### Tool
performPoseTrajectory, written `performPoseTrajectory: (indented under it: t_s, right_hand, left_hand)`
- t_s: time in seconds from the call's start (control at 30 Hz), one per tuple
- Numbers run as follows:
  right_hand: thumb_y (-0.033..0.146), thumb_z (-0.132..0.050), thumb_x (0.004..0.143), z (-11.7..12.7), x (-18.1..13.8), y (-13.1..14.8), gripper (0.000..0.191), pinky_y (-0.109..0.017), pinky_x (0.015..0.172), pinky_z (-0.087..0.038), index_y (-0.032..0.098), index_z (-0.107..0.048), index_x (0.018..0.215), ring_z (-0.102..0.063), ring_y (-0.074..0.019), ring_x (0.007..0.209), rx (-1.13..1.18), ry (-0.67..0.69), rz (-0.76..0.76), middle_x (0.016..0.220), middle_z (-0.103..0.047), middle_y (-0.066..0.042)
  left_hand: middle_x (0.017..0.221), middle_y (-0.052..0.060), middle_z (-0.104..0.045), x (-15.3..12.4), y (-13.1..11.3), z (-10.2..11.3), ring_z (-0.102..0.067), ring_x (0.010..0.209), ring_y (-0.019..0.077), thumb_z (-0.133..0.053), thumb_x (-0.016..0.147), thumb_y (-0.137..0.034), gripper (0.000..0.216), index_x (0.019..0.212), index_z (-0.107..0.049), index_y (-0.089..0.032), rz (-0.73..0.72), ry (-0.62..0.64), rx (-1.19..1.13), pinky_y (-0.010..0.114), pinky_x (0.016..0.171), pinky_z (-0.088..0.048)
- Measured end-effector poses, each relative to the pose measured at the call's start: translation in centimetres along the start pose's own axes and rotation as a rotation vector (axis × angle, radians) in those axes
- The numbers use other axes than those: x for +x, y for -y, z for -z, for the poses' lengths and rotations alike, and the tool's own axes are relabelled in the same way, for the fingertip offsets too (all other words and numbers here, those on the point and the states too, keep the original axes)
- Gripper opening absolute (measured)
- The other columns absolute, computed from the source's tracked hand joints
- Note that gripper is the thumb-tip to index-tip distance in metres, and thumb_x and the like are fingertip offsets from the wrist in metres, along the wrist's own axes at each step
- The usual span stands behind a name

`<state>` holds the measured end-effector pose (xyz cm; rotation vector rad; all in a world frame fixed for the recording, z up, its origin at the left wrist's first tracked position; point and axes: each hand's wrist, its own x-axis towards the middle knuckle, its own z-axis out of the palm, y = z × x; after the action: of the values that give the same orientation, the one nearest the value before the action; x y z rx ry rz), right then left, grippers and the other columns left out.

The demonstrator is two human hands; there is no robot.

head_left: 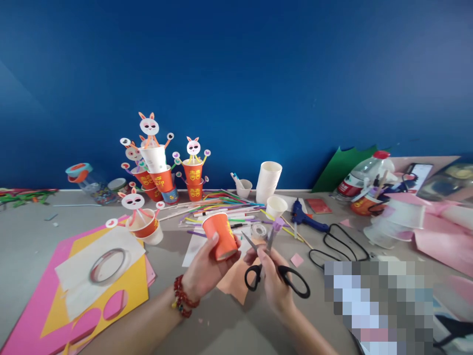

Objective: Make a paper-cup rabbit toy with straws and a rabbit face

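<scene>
A red-orange paper cup [217,235] with yellow print on its side lies tilted in my left hand [204,270], the fingers wrapped round it. In my right hand [275,288] is a pair of scissors [298,290] with black handle loops, its blades spread apart and pointing away from me. The blade on the left comes close to the cup but stays apart from it. Below both hands lies a cut sheet of peach paper [236,282]. A roll of clear tape [258,230] sits just beyond the scissors.
Cup figures with rabbit heads [142,220] stand at the left. Coloured paper sheets [48,296] and a large tape roll [108,266] lie at front left. Pens and pipe cleaners spread behind. White cups [269,182], a blue glue gun [308,218] with black cord and a bottle [364,172] are right.
</scene>
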<state>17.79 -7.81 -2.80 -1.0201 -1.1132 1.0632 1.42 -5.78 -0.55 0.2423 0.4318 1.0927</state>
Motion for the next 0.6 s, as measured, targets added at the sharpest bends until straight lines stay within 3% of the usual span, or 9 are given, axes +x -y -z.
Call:
performPoseTrajectory:
  t_s: [0.13, 0.27, 0.47, 0.6]
  right_hand:
    - [0.044, -0.053, 0.094, 0.2, 0.5, -0.3, 0.031, -0.028, 0.066, -0.050, 0.020, -0.072, 0.089, -0.062, -0.0170, 0.069, -0.049, 0.007, 0.076, 0.075, -0.066, -0.003]
    - [0.043, -0.053, 0.095, 0.5, 0.6, -0.4, 0.031, -0.028, 0.064, -0.050, 0.020, -0.072, 0.092, -0.060, -0.0156, 0.065, -0.048, 0.052, 0.078, 0.072, -0.064, -0.002]
    - [0.044, -0.057, 0.092, 0.1, 0.4, -0.2, 0.031, -0.025, 0.057, -0.049, 0.018, -0.073, 0.086, -0.060, -0.0143, 0.060, 0.011, 0.136, 0.040, 0.072, -0.068, -0.004]
    - [0.045, -0.057, 0.092, -0.3, 0.3, 0.0, 0.032, -0.024, 0.056, -0.048, 0.018, -0.073, 0.085, -0.060, -0.0134, 0.059, 0.013, 0.138, 0.032, 0.074, -0.070, -0.004]
  left_hand:
    - [0.107, 0.013, -0.072, 0.0, 0.1, 1.2, -0.069, 0.099, 0.0250, -0.077, 0.079, -0.034, 0.036, 0.106, -0.066, -0.012, -0.145, 0.070, 0.334, 0.035, 0.089, -0.052]
    - [0.111, 0.012, -0.072, -0.5, -0.4, 2.1, -0.069, 0.102, 0.0273, -0.078, 0.076, -0.044, 0.049, 0.114, -0.065, -0.017, -0.148, 0.194, 0.477, 0.039, 0.094, -0.050]
    - [0.119, 0.012, -0.069, -2.1, -1.3, 3.0, -0.062, 0.114, 0.0282, -0.075, 0.081, -0.035, 0.045, 0.121, -0.063, -0.019, -0.122, 0.202, 0.535, 0.041, 0.101, -0.045]
    - [0.117, 0.014, -0.069, -2.9, -1.6, 3.7, -0.065, 0.105, 0.0275, -0.070, 0.082, -0.033, 0.041, 0.118, -0.065, -0.015, -0.064, 0.209, 0.451, 0.038, 0.093, -0.048]
